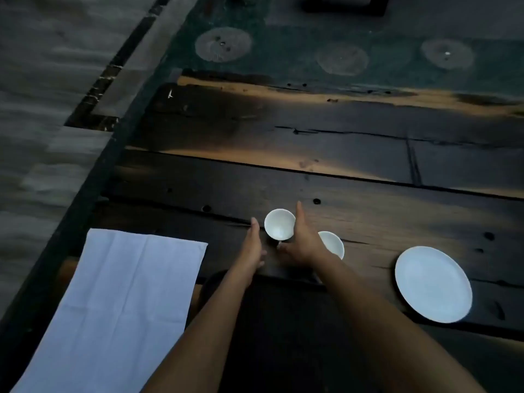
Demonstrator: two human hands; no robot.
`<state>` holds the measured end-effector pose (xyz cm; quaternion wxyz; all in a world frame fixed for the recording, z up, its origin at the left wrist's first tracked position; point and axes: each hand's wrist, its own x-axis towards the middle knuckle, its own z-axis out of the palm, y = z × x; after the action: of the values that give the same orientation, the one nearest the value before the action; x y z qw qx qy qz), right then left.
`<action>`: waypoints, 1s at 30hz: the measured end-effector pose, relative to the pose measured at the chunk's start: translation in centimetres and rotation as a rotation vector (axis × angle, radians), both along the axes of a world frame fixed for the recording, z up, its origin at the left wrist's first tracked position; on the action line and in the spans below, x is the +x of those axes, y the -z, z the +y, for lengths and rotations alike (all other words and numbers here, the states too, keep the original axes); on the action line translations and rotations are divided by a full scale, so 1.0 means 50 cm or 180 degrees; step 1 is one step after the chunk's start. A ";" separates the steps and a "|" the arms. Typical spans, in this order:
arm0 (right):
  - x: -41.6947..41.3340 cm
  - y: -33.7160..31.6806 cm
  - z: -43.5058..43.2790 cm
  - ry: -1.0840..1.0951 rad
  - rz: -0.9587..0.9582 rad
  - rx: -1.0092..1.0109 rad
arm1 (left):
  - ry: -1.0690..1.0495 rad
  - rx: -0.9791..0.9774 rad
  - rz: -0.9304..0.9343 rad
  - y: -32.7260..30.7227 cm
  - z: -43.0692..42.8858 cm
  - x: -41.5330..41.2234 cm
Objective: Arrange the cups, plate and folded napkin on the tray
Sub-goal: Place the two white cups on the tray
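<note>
White cups (upright), plate, napkin

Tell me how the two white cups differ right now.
The far cup sits between both hands, the left hand open beside it and the right hand against its other side; the near cup has no hand around it. The far cup shows its whole rim and inside; the near cup is partly hidden behind the right hand. Both are small, white, upright and empty, standing on the dark wooden table.
</note>
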<state>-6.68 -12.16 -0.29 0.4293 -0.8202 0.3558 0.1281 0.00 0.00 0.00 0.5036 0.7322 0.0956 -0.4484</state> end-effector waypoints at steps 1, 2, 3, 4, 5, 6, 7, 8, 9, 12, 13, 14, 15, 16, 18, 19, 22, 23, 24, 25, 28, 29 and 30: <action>0.005 0.007 -0.001 0.0050 0.0004 0.0016 | -0.0067 -0.0026 0.0120 0.001 -0.005 0.002; 0.012 0.010 -0.003 0.0095 0.0034 0.0046 | -0.0134 -0.0050 0.0237 0.007 -0.011 0.005; 0.016 0.016 -0.004 0.0120 0.0109 0.0076 | -0.0104 -0.0099 0.0300 0.012 -0.013 0.006; 0.020 0.023 -0.005 0.0142 0.0179 0.0090 | -0.0119 -0.0166 0.0368 0.011 -0.013 0.006; 0.025 0.029 -0.008 0.0159 0.0242 0.0088 | -0.0102 -0.0199 0.0424 0.015 -0.015 0.007; 0.028 0.036 -0.009 0.0165 0.0291 0.0067 | -0.0099 -0.0223 0.0485 0.015 -0.016 0.007; 0.031 0.039 -0.010 0.0183 0.0331 0.0066 | -0.0087 -0.0273 0.0530 0.019 -0.017 0.007; 0.033 0.042 -0.011 0.0206 0.0330 0.0063 | -0.0126 -0.0374 0.0559 0.019 -0.019 0.006; 0.033 0.045 -0.011 0.0235 0.0320 0.0066 | -0.0107 -0.0420 0.0556 0.024 -0.020 0.005; 0.030 0.053 -0.009 0.0344 0.0129 0.0019 | -0.0157 -0.0537 0.0551 0.033 -0.022 -0.001; 0.029 0.053 -0.008 0.0376 0.0089 0.0023 | -0.0199 -0.0572 0.0566 0.036 -0.023 -0.003; 0.026 0.053 -0.006 0.0399 0.0061 0.0026 | -0.0241 -0.0618 0.0585 0.037 -0.021 -0.004; 0.024 0.052 -0.004 0.0408 0.0053 0.0027 | -0.0286 -0.0667 0.0605 0.037 -0.019 -0.005; 0.023 0.053 -0.004 0.0402 0.0021 0.0031 | -0.0322 -0.0710 0.0624 0.035 -0.018 -0.004; 0.019 0.052 0.001 0.0445 -0.0058 0.0020 | -0.0346 -0.0720 0.0605 0.032 -0.013 -0.003; 0.016 0.049 0.005 0.0468 -0.0107 0.0008 | -0.0364 -0.0731 0.0594 0.031 -0.009 -0.003; 0.004 0.045 0.020 0.0520 -0.0291 -0.0030 | -0.0440 -0.0765 0.0604 0.026 0.002 -0.004; -0.001 0.042 0.026 0.0530 -0.0342 -0.0040 | -0.0458 -0.0784 0.0604 0.023 0.007 -0.007; -0.008 0.040 0.032 0.0543 -0.0404 -0.0044 | -0.0470 -0.0803 0.0596 0.018 0.013 -0.011; -0.015 0.036 0.036 0.0558 -0.0450 -0.0043 | -0.0482 -0.0824 0.0588 0.013 0.019 -0.016; -0.036 0.026 0.050 0.0603 -0.0570 -0.0054 | -0.0556 -0.0891 0.0612 -0.004 0.038 -0.034; -0.045 0.024 0.056 0.0614 -0.0618 -0.0043 | -0.0585 -0.0911 0.0626 -0.010 0.044 -0.041; -0.053 0.021 0.063 0.0608 -0.0666 -0.0028 | -0.0607 -0.0929 0.0628 -0.016 0.051 -0.049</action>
<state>-9.33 -9.03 -1.35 0.4706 -0.7934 0.3861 -0.0012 -2.45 2.57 0.82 0.6328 0.5916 0.1474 -0.4773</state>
